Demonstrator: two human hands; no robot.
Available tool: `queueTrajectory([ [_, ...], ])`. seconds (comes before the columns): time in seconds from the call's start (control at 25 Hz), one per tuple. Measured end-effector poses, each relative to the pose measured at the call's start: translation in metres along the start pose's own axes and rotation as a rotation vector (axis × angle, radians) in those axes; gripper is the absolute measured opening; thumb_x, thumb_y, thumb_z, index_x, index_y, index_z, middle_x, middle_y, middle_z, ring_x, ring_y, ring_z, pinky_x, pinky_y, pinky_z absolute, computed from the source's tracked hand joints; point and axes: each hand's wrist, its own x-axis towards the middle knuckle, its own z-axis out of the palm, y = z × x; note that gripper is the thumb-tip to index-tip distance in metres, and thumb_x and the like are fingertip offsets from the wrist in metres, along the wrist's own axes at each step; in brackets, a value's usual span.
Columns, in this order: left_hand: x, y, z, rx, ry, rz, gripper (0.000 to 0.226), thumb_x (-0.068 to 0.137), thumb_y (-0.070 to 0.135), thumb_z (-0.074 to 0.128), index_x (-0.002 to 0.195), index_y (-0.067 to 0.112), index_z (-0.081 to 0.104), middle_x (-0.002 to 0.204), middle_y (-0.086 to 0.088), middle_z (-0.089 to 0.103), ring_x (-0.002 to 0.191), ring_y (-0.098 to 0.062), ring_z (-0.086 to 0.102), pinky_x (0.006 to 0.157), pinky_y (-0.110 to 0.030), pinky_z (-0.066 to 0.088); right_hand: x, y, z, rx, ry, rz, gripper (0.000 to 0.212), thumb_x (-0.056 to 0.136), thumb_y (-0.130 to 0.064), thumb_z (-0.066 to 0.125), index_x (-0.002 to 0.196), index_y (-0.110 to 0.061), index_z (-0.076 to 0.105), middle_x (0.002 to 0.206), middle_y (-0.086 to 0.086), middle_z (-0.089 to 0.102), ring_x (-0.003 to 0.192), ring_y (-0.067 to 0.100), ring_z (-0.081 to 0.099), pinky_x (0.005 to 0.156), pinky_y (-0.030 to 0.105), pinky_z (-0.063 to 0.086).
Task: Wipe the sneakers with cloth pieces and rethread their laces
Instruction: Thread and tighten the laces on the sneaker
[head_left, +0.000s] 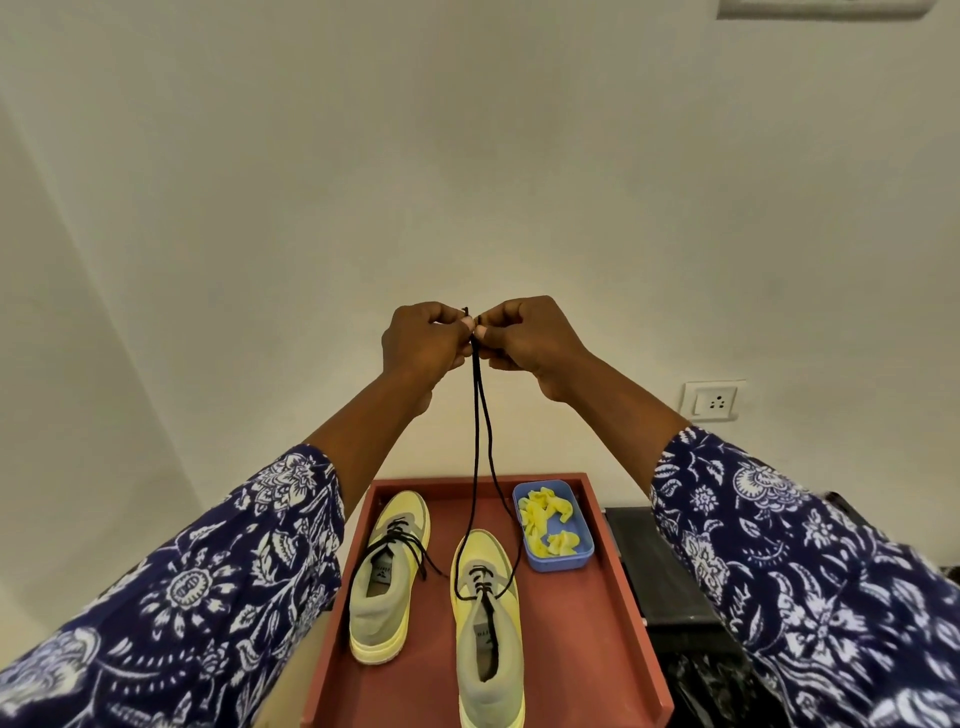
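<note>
A plain cream wall (467, 156) fills most of the view, with a white socket (712, 400) at 3 o'clock. Below, at 6 o'clock, a red-brown tray (587, 649) carries two yellow-grey sneakers. Both arms reach up; the left hand (423, 345) and right hand (530, 340) meet at centre, their fingers pinching the two ends of a black lace (475, 441) that runs down to the right sneaker (491, 634). The left sneaker (387, 577) is laced. A blue box (566, 561) at 5 o'clock holds yellow cloth pieces (545, 514).
</note>
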Motion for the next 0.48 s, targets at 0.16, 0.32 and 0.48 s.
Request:
queueTrajectory([
  [0.16, 0.001, -0.017, 0.002, -0.035, -0.012, -0.018, 0.003, 0.087, 0.008, 0.061, 0.085, 0.008, 0.064, 0.079, -0.009, 0.066, 0.072, -0.02, 0.064, 0.074, -0.031, 0.056, 0.001, 0.014, 0.008, -0.063, -0.009, -0.046, 0.017, 0.081, -0.005, 0.066, 0.097, -0.003, 0.064, 0.088, 0.016, 0.068, 0.082, 0.024, 0.067, 0.069, 0.028, 0.054],
  [0.32, -0.004, -0.044, 0.008, -0.074, -0.042, -0.055, 0.003, 0.084, 0.008, 0.065, 0.082, 0.01, 0.062, 0.08, -0.008, 0.065, 0.074, -0.019, 0.064, 0.073, -0.03, 0.056, 0.001, 0.041, 0.019, -0.196, 0.027, -0.096, 0.014, 0.083, -0.008, 0.063, 0.097, -0.006, 0.064, 0.088, 0.014, 0.067, 0.086, 0.028, 0.066, 0.077, 0.038, 0.056],
  [0.48, -0.018, -0.097, 0.012, -0.03, -0.124, -0.111, 0.009, 0.081, 0.015, 0.068, 0.086, 0.015, 0.061, 0.088, -0.005, 0.067, 0.08, -0.017, 0.062, 0.074, -0.033, 0.052, -0.004, 0.084, 0.022, -0.281, 0.061, -0.04, 0.022, 0.085, -0.007, 0.056, 0.106, -0.009, 0.06, 0.079, 0.005, 0.062, 0.079, 0.025, 0.063, 0.074, 0.033, 0.053],
])
